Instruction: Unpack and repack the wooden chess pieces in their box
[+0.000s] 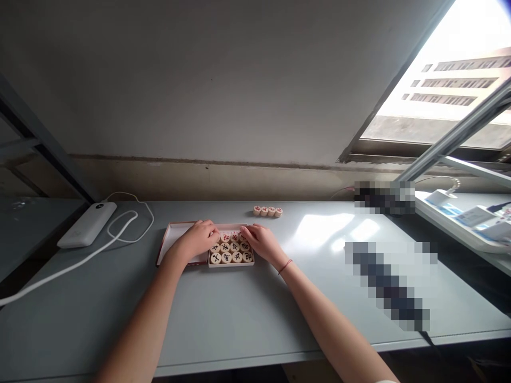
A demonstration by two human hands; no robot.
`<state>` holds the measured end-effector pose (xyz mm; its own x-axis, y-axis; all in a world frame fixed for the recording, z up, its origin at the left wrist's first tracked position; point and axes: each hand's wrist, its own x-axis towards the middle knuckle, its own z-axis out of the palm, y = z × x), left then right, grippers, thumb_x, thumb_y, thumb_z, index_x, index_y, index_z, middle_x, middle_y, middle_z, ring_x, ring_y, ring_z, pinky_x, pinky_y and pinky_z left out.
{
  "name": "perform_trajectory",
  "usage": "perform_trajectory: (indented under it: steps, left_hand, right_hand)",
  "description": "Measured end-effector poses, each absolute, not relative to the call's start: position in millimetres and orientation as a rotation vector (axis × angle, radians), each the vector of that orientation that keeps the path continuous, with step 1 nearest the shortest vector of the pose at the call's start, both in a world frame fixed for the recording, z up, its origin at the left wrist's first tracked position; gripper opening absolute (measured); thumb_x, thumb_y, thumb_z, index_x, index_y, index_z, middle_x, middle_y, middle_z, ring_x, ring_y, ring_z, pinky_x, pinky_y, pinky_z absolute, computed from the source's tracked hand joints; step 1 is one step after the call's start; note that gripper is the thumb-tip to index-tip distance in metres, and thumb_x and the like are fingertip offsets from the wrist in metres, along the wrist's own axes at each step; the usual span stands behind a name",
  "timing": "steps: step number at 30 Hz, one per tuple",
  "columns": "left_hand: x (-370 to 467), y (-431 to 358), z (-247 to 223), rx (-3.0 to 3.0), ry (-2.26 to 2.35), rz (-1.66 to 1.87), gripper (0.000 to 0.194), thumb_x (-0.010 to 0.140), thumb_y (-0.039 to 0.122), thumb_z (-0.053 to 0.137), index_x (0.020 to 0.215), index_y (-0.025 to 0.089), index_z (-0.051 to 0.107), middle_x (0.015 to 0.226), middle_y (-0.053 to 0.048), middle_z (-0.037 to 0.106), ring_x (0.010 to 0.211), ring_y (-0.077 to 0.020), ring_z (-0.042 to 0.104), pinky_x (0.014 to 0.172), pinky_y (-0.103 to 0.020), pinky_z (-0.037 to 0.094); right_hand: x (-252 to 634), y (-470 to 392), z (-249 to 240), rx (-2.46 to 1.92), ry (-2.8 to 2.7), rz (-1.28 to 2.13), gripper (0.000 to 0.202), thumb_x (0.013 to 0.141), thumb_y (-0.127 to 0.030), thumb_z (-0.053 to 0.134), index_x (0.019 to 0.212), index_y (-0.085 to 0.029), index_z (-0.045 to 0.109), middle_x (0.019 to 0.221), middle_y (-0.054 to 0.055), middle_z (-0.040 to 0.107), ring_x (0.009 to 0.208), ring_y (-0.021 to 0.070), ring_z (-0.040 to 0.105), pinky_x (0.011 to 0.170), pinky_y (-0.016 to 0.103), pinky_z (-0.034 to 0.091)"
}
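Note:
An open box of Chinese chess pieces lies flat on the desk, its pieces in rows. The front rows carry black characters, such as this black piece. Behind them runs a row of red-marked pieces. My left hand is closed at the left end of that red row, fingers bent. At the right end my right hand, with a red string on its wrist, is closed with thumb and fingers against the pieces. Fingers partly hide the back of the box. The box lid lies open-side up, joined or touching on the left.
Several red-marked pieces stand in a short row near the wall. A white power bank with a white cable is at the left. At the right lie blurred-out dark objects and a shelf with chargers.

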<state>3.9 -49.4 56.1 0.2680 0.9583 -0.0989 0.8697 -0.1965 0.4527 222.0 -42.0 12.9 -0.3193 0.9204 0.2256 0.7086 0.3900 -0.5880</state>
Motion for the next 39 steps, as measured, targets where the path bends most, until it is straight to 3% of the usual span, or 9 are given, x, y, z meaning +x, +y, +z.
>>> perform_trajectory:
  steps: [7, 13, 18, 23, 27, 31, 35, 39]
  left_hand:
    - [0, -58, 73, 1.949, 1.618, 0.207, 0.028, 0.081, 0.044, 0.044, 0.091, 0.026, 0.063, 0.093, 0.0, 0.069, 0.08, -0.0199, 0.063, 0.067, -0.027, 0.045]
    - [10, -57, 74, 1.895, 1.474, 0.653, 0.036, 0.085, 0.05, 0.046, 0.103, 0.023, 0.061, 0.104, -0.003, 0.068, 0.085, -0.0195, 0.063, 0.076, -0.029, 0.048]
    - [31, -59, 65, 1.649, 1.253, 0.885, 0.038, 0.084, 0.052, 0.053, 0.104, 0.021, 0.062, 0.102, -0.005, 0.068, 0.089, -0.0201, 0.064, 0.077, -0.031, 0.052]
    - [29, -49, 52, 1.479, 1.328, 1.159, 0.039, 0.079, 0.047, 0.06, 0.106, 0.02, 0.06, 0.096, -0.006, 0.067, 0.088, -0.0192, 0.064, 0.08, -0.034, 0.053]
    - [20, -43, 48, 1.401, 1.385, 1.203, 0.04, 0.073, 0.037, 0.065, 0.109, 0.02, 0.061, 0.105, -0.006, 0.066, 0.09, -0.0186, 0.065, 0.083, -0.033, 0.052]
    - [23, -47, 47, 1.559, 1.445, 1.157, 0.039, 0.077, 0.033, 0.063, 0.114, 0.02, 0.061, 0.105, -0.007, 0.066, 0.089, -0.0185, 0.065, 0.081, -0.032, 0.053]
    - [39, -56, 44, 2.037, 1.443, 1.159, 0.026, 0.082, 0.028, 0.06, 0.107, 0.022, 0.064, 0.099, -0.005, 0.065, 0.086, -0.0175, 0.064, 0.08, -0.03, 0.052]
    - [47, -59, 40, 2.28, 1.396, 1.094, 0.026, 0.087, 0.019, 0.052, 0.11, 0.024, 0.062, 0.1, -0.004, 0.065, 0.082, -0.0158, 0.064, 0.077, -0.028, 0.052]
  right_hand:
    - [221, -43, 15, -1.368, -2.04, 0.572, 0.041, 0.094, -0.045, 0.038, 0.075, -0.02, 0.064, 0.063, 0.001, 0.055, 0.057, 0.0136, 0.047, 0.055, 0.025, 0.033]
    - [210, -57, 32, -1.067, -1.797, 0.765, 0.032, 0.085, -0.043, 0.055, 0.106, -0.019, 0.061, 0.092, 0.006, 0.066, 0.065, 0.0126, 0.055, 0.062, 0.026, 0.046]
    - [201, -60, 33, -0.931, -1.64, 1.005, 0.03, 0.085, -0.044, 0.057, 0.101, -0.02, 0.059, 0.093, 0.006, 0.067, 0.076, 0.0157, 0.062, 0.065, 0.027, 0.05]
    - [227, -33, 10, -1.201, -1.541, 0.865, 0.031, 0.083, -0.048, 0.057, 0.098, -0.021, 0.054, 0.083, 0.004, 0.068, 0.074, 0.0178, 0.063, 0.065, 0.029, 0.047]
    - [250, -14, -6, -1.549, -1.642, 0.584, 0.024, 0.084, -0.045, 0.052, 0.085, -0.021, 0.058, 0.071, 0.003, 0.064, 0.064, 0.0184, 0.057, 0.063, 0.032, 0.044]
    - [245, -20, 1, -1.52, -1.685, 0.307, 0.026, 0.086, -0.042, 0.048, 0.081, -0.02, 0.061, 0.08, 0.008, 0.064, 0.075, 0.021, 0.058, 0.07, 0.035, 0.046]
    - [216, -47, 25, -1.189, -1.726, 0.554, 0.032, 0.084, -0.043, 0.057, 0.105, -0.02, 0.059, 0.091, 0.007, 0.068, 0.073, 0.0169, 0.06, 0.067, 0.03, 0.049]
    - [203, -58, 35, -1.13, -1.668, 0.724, 0.021, 0.082, -0.039, 0.06, 0.092, -0.02, 0.064, 0.084, 0.004, 0.071, 0.07, 0.0154, 0.065, 0.066, 0.027, 0.053]
